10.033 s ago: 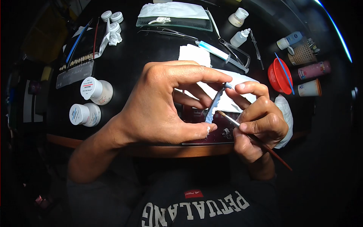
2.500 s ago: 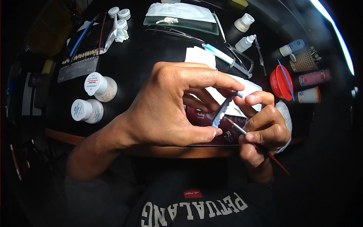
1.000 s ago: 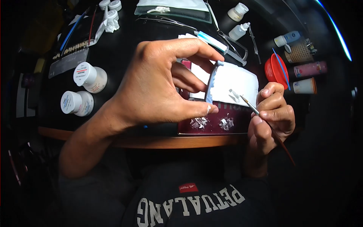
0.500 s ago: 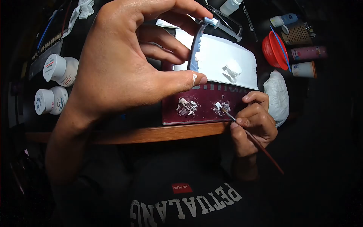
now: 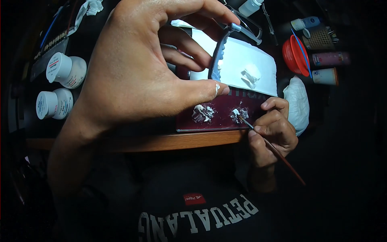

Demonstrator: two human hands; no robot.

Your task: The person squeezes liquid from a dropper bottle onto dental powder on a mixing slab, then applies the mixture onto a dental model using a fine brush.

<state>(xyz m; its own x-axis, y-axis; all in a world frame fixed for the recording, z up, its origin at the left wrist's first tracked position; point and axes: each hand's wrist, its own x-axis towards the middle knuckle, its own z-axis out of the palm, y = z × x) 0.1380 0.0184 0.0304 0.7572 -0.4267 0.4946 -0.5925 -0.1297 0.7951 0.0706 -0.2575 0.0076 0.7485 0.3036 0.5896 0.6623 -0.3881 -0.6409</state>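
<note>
My left hand is raised close to the camera, its thumb and fingertips pinching a blue-grey dental model at both ends. The model is seen edge-on, with tooth shapes on its right side and a whitish patch among them. A white smear marks my left thumb. My right hand grips a thin brush with a dark red handle. Its tip touches the right-hand dab of white paste on a dark red slab. Another white paste dab lies to the left.
White paper with a crumpled tissue lies behind the slab. Two labelled jars stand left. At right are a red bowl, a paper cup and a white bundle. A syringe lies at the back.
My left hand and the dental model have shifted slightly right and down, and the model has turned a little. The brush tip stays at the right-hand paste dab.
</note>
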